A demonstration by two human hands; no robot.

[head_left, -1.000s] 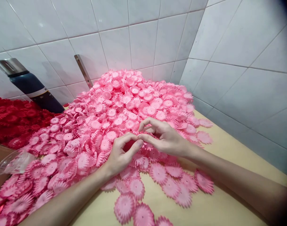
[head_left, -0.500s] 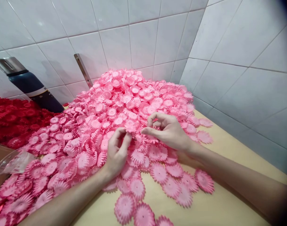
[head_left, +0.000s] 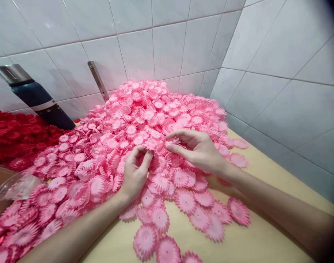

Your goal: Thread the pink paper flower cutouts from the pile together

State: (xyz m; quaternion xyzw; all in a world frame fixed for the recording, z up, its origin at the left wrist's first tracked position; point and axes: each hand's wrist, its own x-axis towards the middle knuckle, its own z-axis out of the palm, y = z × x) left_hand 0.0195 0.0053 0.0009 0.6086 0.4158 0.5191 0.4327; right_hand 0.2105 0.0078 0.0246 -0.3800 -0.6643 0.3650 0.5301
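Left hand point(head_left: 134, 171) resting on the near slope of the pink flower heap point(head_left: 145, 120), thumb and forefinger pinched on one pink flower point(head_left: 152, 145) at the pile's middle. Right hand point(head_left: 200, 149) just beside it, fingers half curled, thumb and forefinger closing on the same flower's far edge — whether gripping it or only touching, cannot tell. By the look of it, a sorting or picking step: one piece being teased free of its neighbours. Next move likely calls for a light pull upward, since the petals lie overlapped and could drag others along. Around the hands, loose flowers scattered on the bare yellow worktop point(head_left: 254, 237) near and right. Far left, a red flower heap point(head_left: 16, 138), a dark flask point(head_left: 38, 100) leaning on the tiled wall point(head_left: 167, 44), a clear plastic cup point(head_left: 13, 186) at the left edge — none in the way.
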